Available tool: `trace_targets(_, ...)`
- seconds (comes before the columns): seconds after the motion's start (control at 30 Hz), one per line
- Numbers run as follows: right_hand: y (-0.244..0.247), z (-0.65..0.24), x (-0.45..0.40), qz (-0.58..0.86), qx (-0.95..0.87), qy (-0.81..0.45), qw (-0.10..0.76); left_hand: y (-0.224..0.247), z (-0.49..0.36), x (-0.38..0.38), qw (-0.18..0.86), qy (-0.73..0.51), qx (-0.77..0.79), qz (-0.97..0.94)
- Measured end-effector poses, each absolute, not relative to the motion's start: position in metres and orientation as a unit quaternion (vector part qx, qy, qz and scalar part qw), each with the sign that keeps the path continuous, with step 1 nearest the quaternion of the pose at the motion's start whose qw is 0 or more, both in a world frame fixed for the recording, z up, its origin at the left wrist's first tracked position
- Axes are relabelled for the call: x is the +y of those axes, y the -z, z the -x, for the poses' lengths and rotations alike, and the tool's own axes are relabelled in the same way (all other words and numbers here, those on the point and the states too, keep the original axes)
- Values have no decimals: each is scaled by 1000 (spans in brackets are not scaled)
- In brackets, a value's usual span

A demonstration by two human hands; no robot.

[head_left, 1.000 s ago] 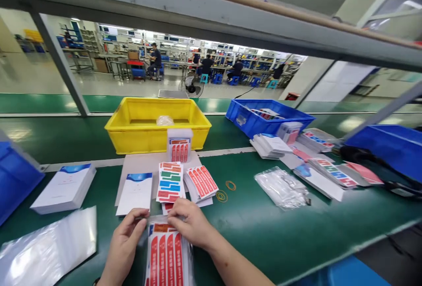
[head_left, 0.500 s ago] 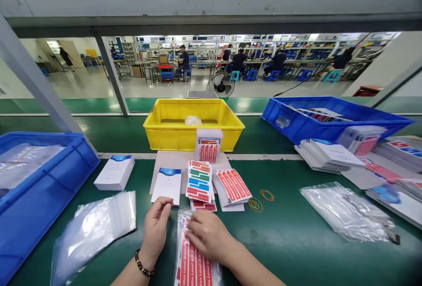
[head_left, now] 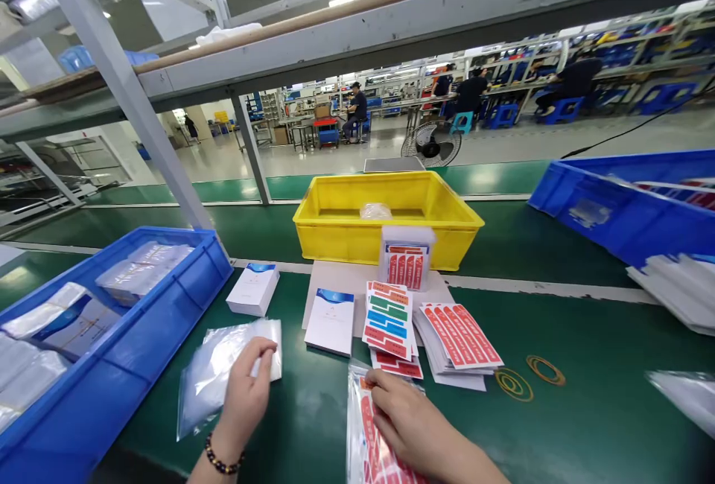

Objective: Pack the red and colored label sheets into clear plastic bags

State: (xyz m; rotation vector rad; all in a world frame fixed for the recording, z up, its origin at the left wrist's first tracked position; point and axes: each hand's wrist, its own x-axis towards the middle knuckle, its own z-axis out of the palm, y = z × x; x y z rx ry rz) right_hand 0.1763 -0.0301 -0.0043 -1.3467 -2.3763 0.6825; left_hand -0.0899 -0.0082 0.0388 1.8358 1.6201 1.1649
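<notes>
Filled bag: The clear bag of sticker sheets [head_left: 363, 439] lay flat on the desk [head_left: 603, 417] in front of the person, its lower end out of view.
Right hand: The right hand [head_left: 410, 417] was on the bag's upper part, as it had been half a second earlier; the grip was curled against it — pinching or merely pressing, I could not tell.
Left hand: The left hand [head_left: 246, 387] had shifted away from beside the filled bag to the pile of empty bags [head_left: 212, 368]. Its thumb and fingers were close together at the pile's edge; whether the grip had caught a bag could not be told.
Bearing on the work: In my judgement, the right hand alone now minded the filled bag.
Sheets: Multicoloured sheets [head_left: 388, 320] lay just beyond the bag, between the white booklets [head_left: 331, 320] and the red-striped sheets [head_left: 461, 335].
Bin: A packed bundle [head_left: 407, 264] stood before the yellow bin [head_left: 340, 242].
</notes>
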Motion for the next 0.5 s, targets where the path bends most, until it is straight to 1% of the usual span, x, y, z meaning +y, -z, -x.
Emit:
trace_targets(0.07, 4, -177, -30, 471, -833, -238, 163, -39, 119, -1, 190, -327, 670, -639)
trace_targets(0.17, 5, -177, -30, 470, -834, -238, 164, -33, 156, 6, 178, -114, 775, -595)
trace_targets(0.23, 5, -177, -30, 465, -837, -235, 166, -28, 172, 8, 191, -50, 788, -583)
trace_targets(0.33, 8, -177, -28, 452, -845, -209, 194, -26, 178, 10, 205, -42, 771, -602)
trace_targets(0.43, 8, -175, -27, 427, -851, -154, 266, -32, 165, 6, 213, -48, 755, -619)
trace_targets(0.5, 6, -172, -27, 411, -845, -133, 316, -37, 144, 1, 236, -74, 730, -637)
